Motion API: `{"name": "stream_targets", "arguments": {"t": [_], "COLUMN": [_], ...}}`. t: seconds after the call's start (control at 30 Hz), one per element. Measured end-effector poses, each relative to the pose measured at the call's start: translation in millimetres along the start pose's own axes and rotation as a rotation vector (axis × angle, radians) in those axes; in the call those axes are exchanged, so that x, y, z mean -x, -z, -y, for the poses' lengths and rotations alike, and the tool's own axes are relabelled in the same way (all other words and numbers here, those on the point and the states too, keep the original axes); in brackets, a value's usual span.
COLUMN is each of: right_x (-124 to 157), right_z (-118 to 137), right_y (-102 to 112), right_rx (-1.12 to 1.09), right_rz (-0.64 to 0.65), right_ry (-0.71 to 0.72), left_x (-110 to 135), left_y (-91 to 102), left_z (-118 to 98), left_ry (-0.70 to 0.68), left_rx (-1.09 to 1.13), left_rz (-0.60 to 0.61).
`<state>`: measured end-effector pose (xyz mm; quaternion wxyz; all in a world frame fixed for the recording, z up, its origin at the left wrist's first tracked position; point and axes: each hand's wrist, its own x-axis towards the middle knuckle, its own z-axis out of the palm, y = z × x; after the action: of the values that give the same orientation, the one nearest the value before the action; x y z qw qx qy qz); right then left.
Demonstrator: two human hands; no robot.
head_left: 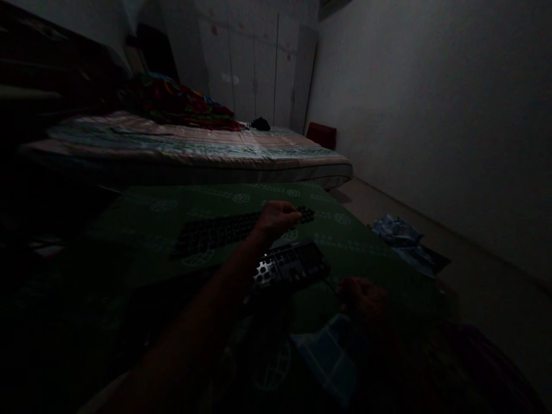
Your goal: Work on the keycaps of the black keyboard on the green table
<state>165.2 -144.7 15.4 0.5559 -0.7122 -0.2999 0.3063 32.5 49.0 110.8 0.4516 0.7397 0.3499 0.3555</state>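
Observation:
The room is very dark. My left hand (276, 217) reaches forward over a green patterned cloth (150, 230), its fingers bent down onto the right end of a row of black keycaps (215, 230) laid out in the shape of a keyboard. Just below my forearm lies a keyboard frame (291, 264) with bare holes at its left end. My right hand (362, 296) rests low at the frame's right corner, too dark for me to read its fingers. A light blue cloth (332, 356) lies under it.
A bed with a striped sheet (185, 146) and a heap of colourful bedding (181, 103) stands behind the cloth. White wardrobe doors (254, 69) fill the back wall, with a red object (321, 135) beside them. A crumpled blue bundle (399, 230) lies on the floor at right.

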Motion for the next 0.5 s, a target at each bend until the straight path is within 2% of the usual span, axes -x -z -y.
{"name": "stream_targets", "arguments": {"t": [0.1, 0.23, 0.33, 0.43, 0.5], "right_x": [10.6, 25.6, 35.2, 44.0, 50.2], "right_z": [-0.1, -1.5, -1.5, 0.8, 2.5], "right_y": [0.8, 2.2, 4.7, 10.2, 15.2], "right_rx": [-0.009, -0.010, 0.019, 0.028, 0.022], "right_rz": [0.006, -0.030, -0.036, -0.035, -0.041], "right_ry": [0.061, 0.106, 0.136, 0.156, 0.157], "left_x": [5.6, 20.0, 33.7, 59.9, 88.0], "left_y": [17.5, 43.2, 59.9, 67.4, 67.8], "left_z": [-3.3, -8.1, -12.2, -8.1, 2.1], "left_ry": [-0.031, -0.020, -0.015, -0.011, -0.024], "left_rx": [-0.117, -0.275, -0.313, -0.353, -0.406], "left_rz": [0.010, 0.154, 0.074, 0.057, 0.134]}}
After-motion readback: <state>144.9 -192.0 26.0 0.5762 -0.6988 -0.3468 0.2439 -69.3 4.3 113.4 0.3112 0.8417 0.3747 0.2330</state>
